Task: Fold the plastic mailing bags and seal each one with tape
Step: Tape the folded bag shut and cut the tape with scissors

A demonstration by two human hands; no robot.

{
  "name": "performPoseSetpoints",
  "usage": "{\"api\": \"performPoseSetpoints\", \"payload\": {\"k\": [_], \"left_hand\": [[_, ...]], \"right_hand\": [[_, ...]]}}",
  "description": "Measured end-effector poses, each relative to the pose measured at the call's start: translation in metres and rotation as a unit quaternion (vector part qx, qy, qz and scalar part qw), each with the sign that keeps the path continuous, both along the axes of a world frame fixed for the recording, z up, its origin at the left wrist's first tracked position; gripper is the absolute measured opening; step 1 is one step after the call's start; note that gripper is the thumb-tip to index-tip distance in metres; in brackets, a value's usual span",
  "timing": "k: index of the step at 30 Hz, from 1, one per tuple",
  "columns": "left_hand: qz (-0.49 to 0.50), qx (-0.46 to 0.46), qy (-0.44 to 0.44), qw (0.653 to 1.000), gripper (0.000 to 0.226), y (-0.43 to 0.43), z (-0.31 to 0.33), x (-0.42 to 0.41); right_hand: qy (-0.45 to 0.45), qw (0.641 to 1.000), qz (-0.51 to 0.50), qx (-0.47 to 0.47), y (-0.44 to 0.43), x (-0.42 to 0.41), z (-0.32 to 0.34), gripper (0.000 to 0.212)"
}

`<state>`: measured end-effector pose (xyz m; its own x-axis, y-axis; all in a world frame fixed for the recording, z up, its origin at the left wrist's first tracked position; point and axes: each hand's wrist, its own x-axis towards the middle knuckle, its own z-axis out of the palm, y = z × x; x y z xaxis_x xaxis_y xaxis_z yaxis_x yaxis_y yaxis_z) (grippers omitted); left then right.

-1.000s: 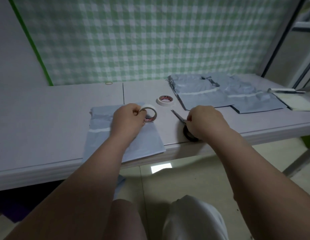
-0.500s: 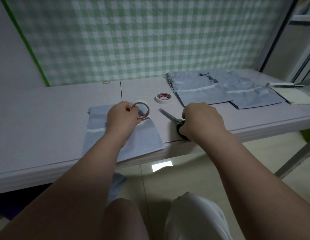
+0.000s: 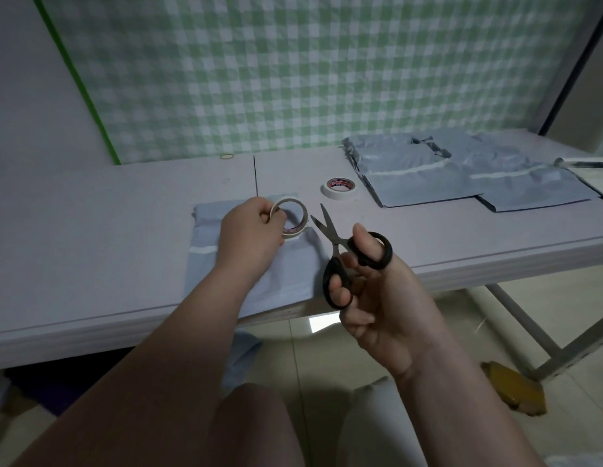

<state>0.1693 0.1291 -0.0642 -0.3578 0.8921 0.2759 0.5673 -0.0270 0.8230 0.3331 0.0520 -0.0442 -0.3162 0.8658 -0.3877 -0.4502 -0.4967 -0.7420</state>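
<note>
The left hand (image 3: pixel 249 234) grips a roll of tape (image 3: pixel 295 230), fingers curled round its near side. The roll is tilted up on edge, so its open middle faces the camera. It is held just above a folded grey mailing bag (image 3: pixel 293 267) that lies flat near the front edge of the bench (image 3: pixel 91 230). A pale strip runs across the bag's left part, and the left wrist and forearm cover its middle.

The right hand (image 3: pixel 377 298) holds black-handled scissors (image 3: pixel 335 244) in front of the bench edge. The thumb goes through the upper loop and the fingers curl through the lower one. The blades are parted in a narrow V and point up and to the left. Their tips are just beside the held roll; I cannot tell whether they touch it.

A second roll of tape (image 3: pixel 338 195), white with red print inside, lies flat on the bench behind the scissors, apart from both hands. To its right, a pile of grey mailing bags (image 3: pixel 421 183) is spread across the far right of the bench, overlapping one another. A small rubber band (image 3: pixel 227 157) lies at the back of the bench. It is close to the green-and-white checked cloth (image 3: pixel 293 62) that hangs behind.

Under the bench, part of another grey bag (image 3: pixel 242 358) shows beside the left forearm, and a yellow-brown object (image 3: pixel 515 389) lies on the tiled floor at the right. The person's knees fill the bottom of the view.
</note>
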Motion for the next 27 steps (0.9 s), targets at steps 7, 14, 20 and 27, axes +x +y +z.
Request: {"api": "performPoseSetpoints", "payload": {"k": [7,14,20,27], "left_hand": [[0.005,0.009,0.02,1.0,0.014,0.0,-0.001,0.001],[0.006,0.006,0.026,1.0,0.014,0.0,0.0,0.002],[0.005,0.005,0.03,1.0,0.016,-0.001,0.0,0.002],[0.005,0.003,0.051,0.999,0.019,-0.002,0.0,0.002]], "right_hand": [[-0.008,1.0,-0.009,-0.004,-0.001,-0.003,-0.003,0.03],[-0.03,0.999,-0.01,0.02,0.004,-0.003,-0.002,0.026],[-0.051,0.998,-0.017,0.044,0.011,-0.006,-0.001,0.029],[-0.056,0.997,-0.023,0.049,0.015,-0.007,-0.001,0.03]]}}
